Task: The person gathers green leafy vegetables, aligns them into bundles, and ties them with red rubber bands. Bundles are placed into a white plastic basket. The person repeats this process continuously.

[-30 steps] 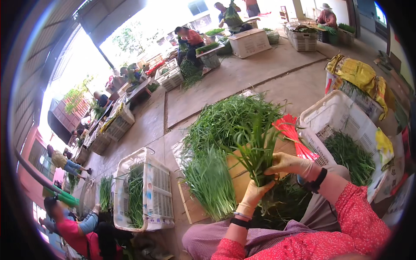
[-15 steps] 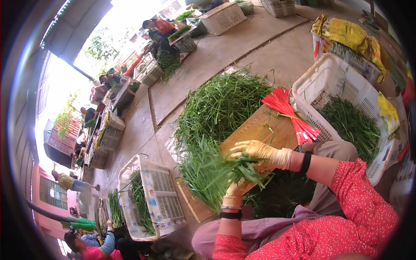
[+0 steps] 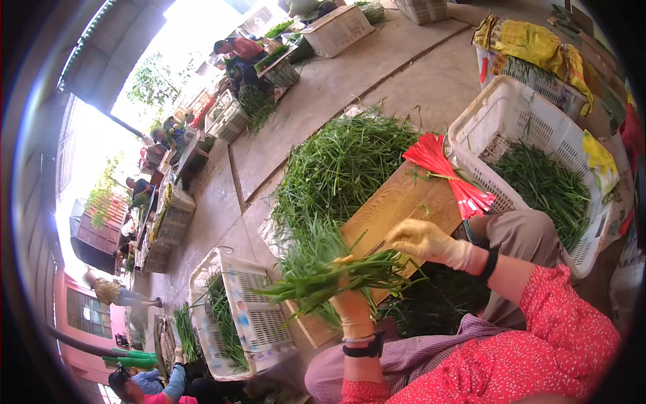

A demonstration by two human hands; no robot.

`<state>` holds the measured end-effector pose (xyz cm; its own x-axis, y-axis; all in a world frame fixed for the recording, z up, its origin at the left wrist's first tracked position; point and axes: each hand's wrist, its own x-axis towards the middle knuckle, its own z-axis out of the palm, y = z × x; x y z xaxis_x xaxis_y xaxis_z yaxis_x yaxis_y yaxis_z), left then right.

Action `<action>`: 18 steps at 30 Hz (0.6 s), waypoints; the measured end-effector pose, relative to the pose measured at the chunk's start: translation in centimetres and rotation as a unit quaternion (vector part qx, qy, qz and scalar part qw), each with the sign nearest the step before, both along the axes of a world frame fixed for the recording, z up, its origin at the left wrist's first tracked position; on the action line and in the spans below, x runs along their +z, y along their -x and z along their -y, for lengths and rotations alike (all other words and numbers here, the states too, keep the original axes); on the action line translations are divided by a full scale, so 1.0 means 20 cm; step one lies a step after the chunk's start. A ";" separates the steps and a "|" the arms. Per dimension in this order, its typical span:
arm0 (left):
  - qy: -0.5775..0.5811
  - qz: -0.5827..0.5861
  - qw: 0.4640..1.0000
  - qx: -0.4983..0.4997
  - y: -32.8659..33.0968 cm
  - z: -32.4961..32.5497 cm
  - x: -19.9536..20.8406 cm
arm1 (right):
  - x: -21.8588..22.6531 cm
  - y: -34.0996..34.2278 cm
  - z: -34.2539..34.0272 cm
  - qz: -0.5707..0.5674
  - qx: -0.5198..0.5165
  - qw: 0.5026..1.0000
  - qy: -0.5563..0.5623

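My left hand [image 3: 351,311], in a pale yellow glove, is closed round a bunch of garlic chives [image 3: 323,277], long flat green blades held crosswise above a wooden board. My right hand [image 3: 434,244], gloved the same way, is beside the bunch's right end. Its fingers are bent together, and whatever they hold is hidden. Beneath and behind the bunch, a large heap of loose chives [image 3: 343,168] covers the far part of the board [image 3: 404,202]. Red strips [image 3: 447,172] lie in a bundle on the board's right edge.
A white crate [image 3: 464,145] with chives stands at right; another white crate [image 3: 259,316] with greens stands at left. Dark greens [image 3: 437,299] lie below the board, between my knees. A crate under yellow sacking [image 3: 525,44] is behind. Other people work along the left on the concrete floor [image 3: 330,94].
The bunch has swung round to lie crosswise, its blades reaching left, in my left hand. My right hand has drawn back to the right, off the bunch's middle.
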<state>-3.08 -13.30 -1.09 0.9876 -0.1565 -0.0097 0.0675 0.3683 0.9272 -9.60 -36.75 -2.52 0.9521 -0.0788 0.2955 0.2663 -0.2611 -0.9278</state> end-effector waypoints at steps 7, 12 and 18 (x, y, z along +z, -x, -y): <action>0.129 0.009 0.992 0.010 0.13 -0.09 0.13 | -0.18 0.30 -0.12 -0.232 0.039 0.943 0.235; 0.142 0.018 0.989 0.039 0.27 -0.12 0.18 | -0.03 0.28 -0.26 -0.257 0.137 0.957 0.016; 0.134 0.042 0.990 0.021 0.40 -0.07 0.29 | -0.01 0.30 -0.42 -0.246 0.196 0.941 -0.126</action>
